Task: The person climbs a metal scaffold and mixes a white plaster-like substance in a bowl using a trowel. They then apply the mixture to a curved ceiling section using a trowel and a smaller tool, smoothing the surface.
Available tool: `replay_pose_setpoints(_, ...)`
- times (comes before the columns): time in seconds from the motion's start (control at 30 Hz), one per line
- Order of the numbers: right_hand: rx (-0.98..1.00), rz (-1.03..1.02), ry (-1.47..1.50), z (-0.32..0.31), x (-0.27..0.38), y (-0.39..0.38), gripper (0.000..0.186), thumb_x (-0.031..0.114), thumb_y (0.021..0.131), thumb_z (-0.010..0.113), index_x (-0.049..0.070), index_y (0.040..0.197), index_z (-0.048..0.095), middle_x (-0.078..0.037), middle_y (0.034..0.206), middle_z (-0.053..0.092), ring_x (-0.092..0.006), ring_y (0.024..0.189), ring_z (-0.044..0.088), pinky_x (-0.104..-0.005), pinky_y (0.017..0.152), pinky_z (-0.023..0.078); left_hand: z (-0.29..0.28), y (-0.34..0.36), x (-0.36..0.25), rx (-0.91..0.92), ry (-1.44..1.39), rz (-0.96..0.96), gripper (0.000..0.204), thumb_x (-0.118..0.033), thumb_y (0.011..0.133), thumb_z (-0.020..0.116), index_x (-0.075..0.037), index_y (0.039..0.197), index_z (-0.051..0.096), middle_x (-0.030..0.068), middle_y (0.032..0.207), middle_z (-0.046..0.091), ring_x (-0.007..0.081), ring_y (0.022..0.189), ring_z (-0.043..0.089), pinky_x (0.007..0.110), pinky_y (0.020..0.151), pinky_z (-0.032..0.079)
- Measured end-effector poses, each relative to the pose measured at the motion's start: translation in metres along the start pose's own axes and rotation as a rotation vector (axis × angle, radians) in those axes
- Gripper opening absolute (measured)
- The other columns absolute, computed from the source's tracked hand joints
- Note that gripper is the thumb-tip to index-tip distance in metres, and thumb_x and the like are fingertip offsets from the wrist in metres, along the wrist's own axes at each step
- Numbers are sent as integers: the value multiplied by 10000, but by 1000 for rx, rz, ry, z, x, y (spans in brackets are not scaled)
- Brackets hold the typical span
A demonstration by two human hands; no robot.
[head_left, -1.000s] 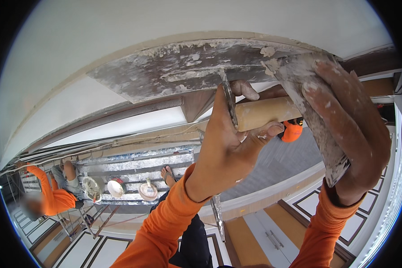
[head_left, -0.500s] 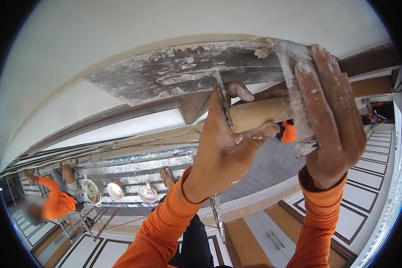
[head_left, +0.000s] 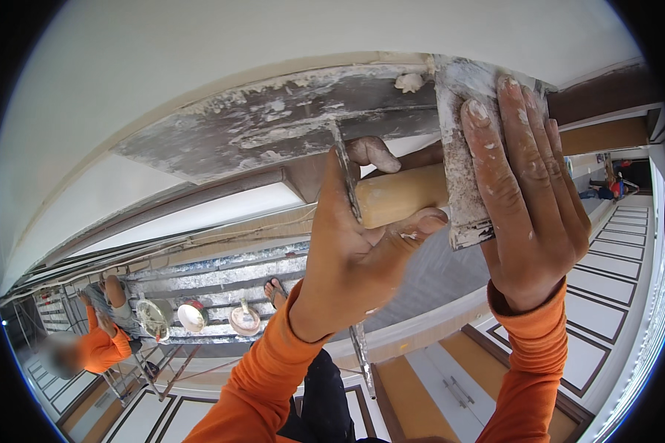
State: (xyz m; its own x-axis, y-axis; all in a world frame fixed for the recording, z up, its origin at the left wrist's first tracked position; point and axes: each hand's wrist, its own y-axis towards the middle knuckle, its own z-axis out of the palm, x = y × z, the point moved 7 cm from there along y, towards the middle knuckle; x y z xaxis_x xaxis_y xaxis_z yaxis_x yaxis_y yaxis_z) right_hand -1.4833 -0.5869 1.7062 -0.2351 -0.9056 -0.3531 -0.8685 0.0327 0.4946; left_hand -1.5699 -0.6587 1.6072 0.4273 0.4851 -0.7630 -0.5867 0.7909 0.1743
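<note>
My left hand (head_left: 347, 258) is closed around the pale wooden handle of a plastering trowel (head_left: 295, 111). The trowel's long metal plate is smeared with white putty, and its upper edge lies along the white ceiling moulding. A small lump of putty (head_left: 409, 83) sits near its right end. My right hand (head_left: 528, 199) grips a rectangular putty blade (head_left: 458, 162) caked with white, its fingers stretched over the face and the thumb hidden. This blade overlaps the trowel's right end; whether the two touch I cannot tell.
Below left are scaffold planks (head_left: 222, 280) splashed with white. On them stand a bucket (head_left: 154, 319), a smaller white-and-red pail (head_left: 193, 316) and a round pan (head_left: 244, 320). A co-worker in orange (head_left: 103, 351) sits at the far left. White-panelled cabinets (head_left: 451, 376) line the lower side.
Both my hands, with the trowel and the putty blade, have shifted slightly left. The co-worker's arm has changed position. An orange patch formerly visible beyond the handle no longer shows.
</note>
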Motion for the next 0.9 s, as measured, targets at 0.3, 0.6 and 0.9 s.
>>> replay_pose_setpoints(0.3, -4, 2, 20, -5, -3, -1, 451, 97, 814, 667, 86, 1265, 668, -186, 1258, 651, -362, 1182, 624, -486, 1002, 494, 3, -1, 0, -14, -54, 11, 460, 43, 888, 681, -20, 1179, 330, 130, 1043, 627, 151, 999, 644, 282, 887, 513)
replay_pose_setpoints(0.6, 0, 40, -29, -2, 3, -3, 467, 116, 791, 686, 105, 1258, 678, -185, 1257, 651, -354, 1170, 632, -462, 993, 506, 3, -1, 0, -24, -36, 20, 474, 9, 884, 703, -31, 1189, 343, 93, 1075, 559, 141, 1007, 619, 278, 877, 519)
replay_pose_setpoints(0.9, -19, 51, -36, -3, 7, -4, 424, 123, 807, 691, 100, 1230, 691, -196, 1250, 652, -352, 1166, 635, -455, 989, 513, 1, -1, -1, -37, -32, 13, 462, 34, 883, 687, -27, 1189, 346, 78, 1067, 533, 135, 1017, 613, 269, 853, 528)
